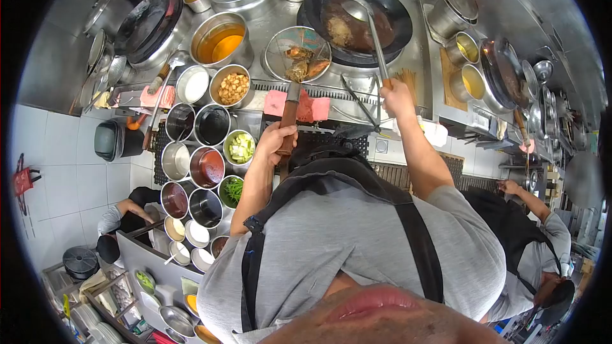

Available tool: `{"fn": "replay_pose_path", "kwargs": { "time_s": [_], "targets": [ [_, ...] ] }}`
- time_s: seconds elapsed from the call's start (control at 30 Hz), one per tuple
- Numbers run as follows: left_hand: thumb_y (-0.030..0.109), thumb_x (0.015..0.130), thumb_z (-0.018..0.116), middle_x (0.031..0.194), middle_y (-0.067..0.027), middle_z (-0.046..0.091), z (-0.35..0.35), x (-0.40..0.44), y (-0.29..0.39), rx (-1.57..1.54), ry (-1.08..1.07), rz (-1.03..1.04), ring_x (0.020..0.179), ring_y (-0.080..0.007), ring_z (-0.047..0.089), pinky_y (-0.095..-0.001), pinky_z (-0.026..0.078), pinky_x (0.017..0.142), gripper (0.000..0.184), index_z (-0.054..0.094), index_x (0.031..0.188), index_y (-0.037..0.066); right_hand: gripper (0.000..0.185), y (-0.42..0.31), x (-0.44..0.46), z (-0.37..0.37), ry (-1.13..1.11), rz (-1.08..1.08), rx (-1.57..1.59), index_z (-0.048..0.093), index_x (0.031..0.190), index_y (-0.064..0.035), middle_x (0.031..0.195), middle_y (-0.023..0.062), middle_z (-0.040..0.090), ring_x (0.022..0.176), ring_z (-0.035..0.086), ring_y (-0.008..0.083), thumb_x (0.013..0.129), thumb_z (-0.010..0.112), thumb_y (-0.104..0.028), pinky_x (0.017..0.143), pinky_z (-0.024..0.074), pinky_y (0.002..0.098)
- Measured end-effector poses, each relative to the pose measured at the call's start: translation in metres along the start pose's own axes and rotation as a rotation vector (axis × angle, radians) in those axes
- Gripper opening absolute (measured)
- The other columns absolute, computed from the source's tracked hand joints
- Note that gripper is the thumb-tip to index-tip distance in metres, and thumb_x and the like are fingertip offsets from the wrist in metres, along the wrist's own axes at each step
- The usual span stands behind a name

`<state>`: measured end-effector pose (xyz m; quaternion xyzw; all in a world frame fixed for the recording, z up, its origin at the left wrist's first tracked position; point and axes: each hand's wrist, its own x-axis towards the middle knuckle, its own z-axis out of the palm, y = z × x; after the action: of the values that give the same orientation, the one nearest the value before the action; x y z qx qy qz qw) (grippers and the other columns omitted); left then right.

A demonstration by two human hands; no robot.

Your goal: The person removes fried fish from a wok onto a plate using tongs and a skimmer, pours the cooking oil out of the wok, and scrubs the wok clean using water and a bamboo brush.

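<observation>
My left hand [278, 140] is closed around the wooden handle of a round strainer [275, 57]. Several browned, fried-looking pieces [306, 64] lie in it; their exact kind is unclear. Right beside it is a black wok [401, 22] with dark brown sauce [377, 30] and a pale brown clump [340, 30]. My right hand [398, 97] grips the long handle of a ladle [356, 7], whose bowl rests in the sauce. Pink cloths [275, 103] lie under the strainer's handle at the stove's front edge.
Left of the strainer stand a pot of orange oil [220, 44] and a bowl of peanut-like pieces [231, 86]. Several seasoning pots, including one of red sauce [208, 167], line my left side. Co-workers are at left [131, 213] and right [529, 242]. Another wok [503, 70] sits at right.
</observation>
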<state>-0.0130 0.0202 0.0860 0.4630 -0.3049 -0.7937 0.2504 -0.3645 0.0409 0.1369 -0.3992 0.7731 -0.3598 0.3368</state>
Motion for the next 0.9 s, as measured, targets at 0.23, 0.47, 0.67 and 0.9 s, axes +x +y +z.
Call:
{"fn": "replay_pose_path", "kwargs": {
  "time_s": [0.23, 0.47, 0.67, 0.9],
  "targets": [
    [0.011, 0.085, 0.064, 0.073, -0.0062, 0.059, -0.002, -0.007, 0.000, -0.026, 0.003, 0.019, 0.057, -0.0152, 0.057, -0.0267, 0.046, 0.052, 0.020, 0.053, 0.098, 0.002, 0.019, 0.013, 0.001, 0.009, -0.050, 0.045, 0.099, 0.061, 0.088, 0.0035, 0.060, 0.0085, 0.059, 0.046, 0.058, 0.0173, 0.079, 0.060, -0.014, 0.044, 0.0445, 0.0325],
    [0.012, 0.085, 0.064, 0.073, -0.0064, 0.058, -0.003, -0.006, -0.005, -0.012, -0.005, 0.008, 0.056, -0.0158, 0.057, -0.0278, 0.046, 0.051, 0.021, 0.051, 0.097, 0.001, 0.013, 0.009, -0.023, 0.009, -0.127, 0.056, 0.228, 0.058, 0.082, 0.0013, 0.061, 0.0066, 0.056, 0.045, 0.053, 0.0147, 0.081, 0.060, -0.012, 0.041, 0.0410, 0.0300],
    [0.013, 0.085, 0.065, 0.073, -0.0067, 0.059, 0.002, -0.009, -0.005, 0.007, 0.011, 0.006, 0.056, -0.0161, 0.057, -0.0279, 0.046, 0.050, 0.022, 0.052, 0.098, 0.001, 0.011, 0.008, -0.049, 0.004, -0.183, 0.120, 0.363, 0.058, 0.079, -0.0001, 0.062, 0.0041, 0.055, 0.045, 0.053, 0.0134, 0.082, 0.060, -0.010, 0.040, 0.0412, 0.0284],
    [0.012, 0.084, 0.065, 0.073, -0.0065, 0.059, 0.003, -0.011, -0.005, 0.011, 0.018, -0.006, 0.056, -0.0159, 0.058, -0.0272, 0.046, 0.050, 0.021, 0.052, 0.097, 0.001, 0.011, 0.008, -0.065, 0.004, -0.206, 0.102, 0.356, 0.057, 0.078, -0.0002, 0.061, 0.0037, 0.054, 0.044, 0.053, 0.0132, 0.083, 0.060, -0.010, 0.040, 0.0411, 0.0279]
  ]
}}
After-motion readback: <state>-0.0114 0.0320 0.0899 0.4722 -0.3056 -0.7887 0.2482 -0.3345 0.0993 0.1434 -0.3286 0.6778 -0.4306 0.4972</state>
